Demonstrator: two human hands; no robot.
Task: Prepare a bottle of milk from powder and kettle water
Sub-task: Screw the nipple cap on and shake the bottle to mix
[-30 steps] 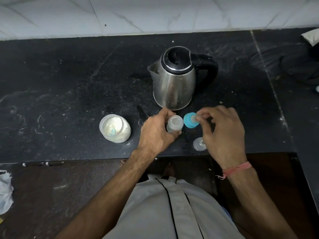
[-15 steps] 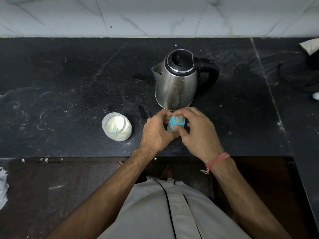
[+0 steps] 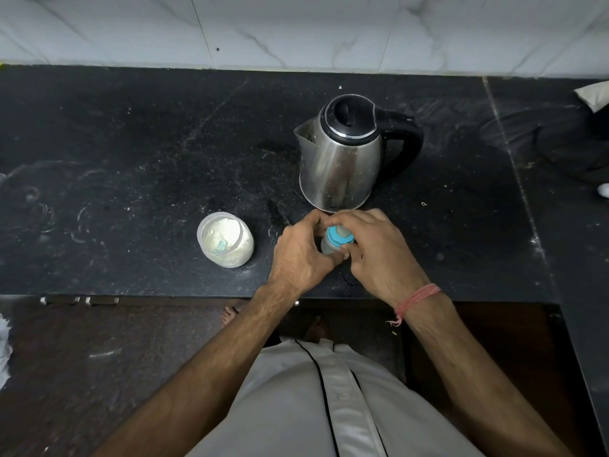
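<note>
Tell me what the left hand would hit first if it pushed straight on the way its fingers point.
The left hand already grips the bottle, so that comes first. Beyond it stands the base of the steel kettle, seemingly close behind, though one view leaves depth unsure.

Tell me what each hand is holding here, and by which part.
Left hand grips the bottle around its body; right hand holds the blue nipple ring at the bottle's top.
</note>
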